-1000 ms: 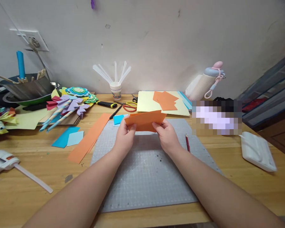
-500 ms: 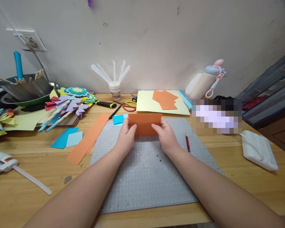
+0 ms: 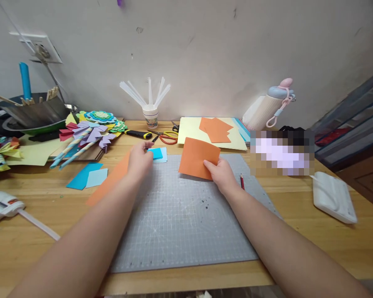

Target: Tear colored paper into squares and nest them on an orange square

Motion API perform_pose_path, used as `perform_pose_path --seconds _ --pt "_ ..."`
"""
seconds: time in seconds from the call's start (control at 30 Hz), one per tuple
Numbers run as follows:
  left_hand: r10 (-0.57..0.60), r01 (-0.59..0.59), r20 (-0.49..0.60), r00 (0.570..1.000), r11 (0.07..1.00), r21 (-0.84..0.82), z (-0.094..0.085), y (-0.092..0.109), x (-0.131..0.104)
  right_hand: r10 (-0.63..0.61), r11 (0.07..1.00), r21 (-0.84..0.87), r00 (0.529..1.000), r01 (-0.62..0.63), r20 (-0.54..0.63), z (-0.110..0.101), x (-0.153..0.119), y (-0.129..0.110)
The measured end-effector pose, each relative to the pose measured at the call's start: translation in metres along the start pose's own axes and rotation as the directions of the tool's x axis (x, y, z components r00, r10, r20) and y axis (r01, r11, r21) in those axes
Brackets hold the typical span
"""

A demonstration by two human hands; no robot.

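Note:
My right hand (image 3: pixel 223 176) pinches a square of orange paper (image 3: pixel 197 159) by its right edge, thumb on the front, and holds it tilted just over the grey cutting mat (image 3: pixel 174 223). At the mat's far left corner my left hand (image 3: pixel 140 161) has its fingers curled together on a slim black pen (image 3: pixel 155 139); only the pen's far end shows. Right beside that hand lie a blue paper square (image 3: pixel 156 153) and a paler one (image 3: pixel 163 154). Long orange paper strips (image 3: pixel 107 184) lie under the left wrist, partly covered.
Behind the mat are a utility knife (image 3: pixel 138 134), scissors (image 3: pixel 168 137), a cup of white sticks (image 3: pixel 151 116) and stacked pale paper (image 3: pixel 189 131) with orange cut pieces. A red pencil (image 3: pixel 242 181) lies right. A glue gun (image 3: pixel 3 209) is at left, a bottle (image 3: pixel 267 109) back right.
My left hand has let go of the orange paper and moved left to the black pen. The paper, now in my right hand alone, has turned and tilted.

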State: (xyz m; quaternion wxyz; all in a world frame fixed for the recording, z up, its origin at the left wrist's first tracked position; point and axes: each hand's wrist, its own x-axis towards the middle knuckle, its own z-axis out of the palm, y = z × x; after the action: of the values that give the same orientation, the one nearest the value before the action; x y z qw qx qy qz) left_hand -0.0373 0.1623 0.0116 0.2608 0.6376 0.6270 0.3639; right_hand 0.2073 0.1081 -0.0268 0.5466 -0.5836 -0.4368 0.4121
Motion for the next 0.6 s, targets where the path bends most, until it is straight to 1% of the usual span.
perform_pose_path --seconds 0.07,0.13,0.2,0.3,0.37,0.43,0.53,0.6 --pt "-0.023 0.006 0.107 0.994 0.987 0.159 -0.017 0.000 0.026 0.027 1.000 -0.001 1.000 -0.027 0.005 -0.004 0.003 0.001" --pt "-0.034 -0.038 0.236 0.971 0.955 0.293 -0.028 0.003 0.049 0.040 0.999 0.000 0.999 -0.040 0.013 -0.006 0.004 0.001" --pt "-0.051 -0.095 0.347 0.937 0.915 0.391 -0.032 0.007 0.069 0.043 0.999 -0.004 0.999 -0.043 0.021 -0.005 0.003 0.000" --pt "-0.098 -0.159 0.459 0.883 0.857 0.490 -0.027 0.013 0.090 0.037 0.999 -0.010 0.999 -0.037 0.036 -0.002 0.001 -0.001" --pt "-0.131 -0.179 0.493 0.860 0.827 0.532 -0.020 0.014 0.099 0.037 0.999 -0.008 0.998 -0.037 0.046 -0.001 0.001 -0.001" --pt "-0.155 -0.186 0.509 0.847 0.810 0.556 -0.013 0.014 0.105 0.036 0.999 -0.004 0.998 -0.036 0.053 -0.001 0.002 0.000" --pt "-0.152 -0.189 0.509 0.847 0.808 0.557 -0.006 0.010 0.109 0.031 1.000 -0.004 0.998 -0.031 0.055 0.000 0.003 0.002" --pt "-0.120 -0.193 0.493 0.862 0.821 0.537 -0.005 0.007 0.109 0.032 0.999 -0.001 0.998 -0.032 0.058 0.000 0.003 0.003"
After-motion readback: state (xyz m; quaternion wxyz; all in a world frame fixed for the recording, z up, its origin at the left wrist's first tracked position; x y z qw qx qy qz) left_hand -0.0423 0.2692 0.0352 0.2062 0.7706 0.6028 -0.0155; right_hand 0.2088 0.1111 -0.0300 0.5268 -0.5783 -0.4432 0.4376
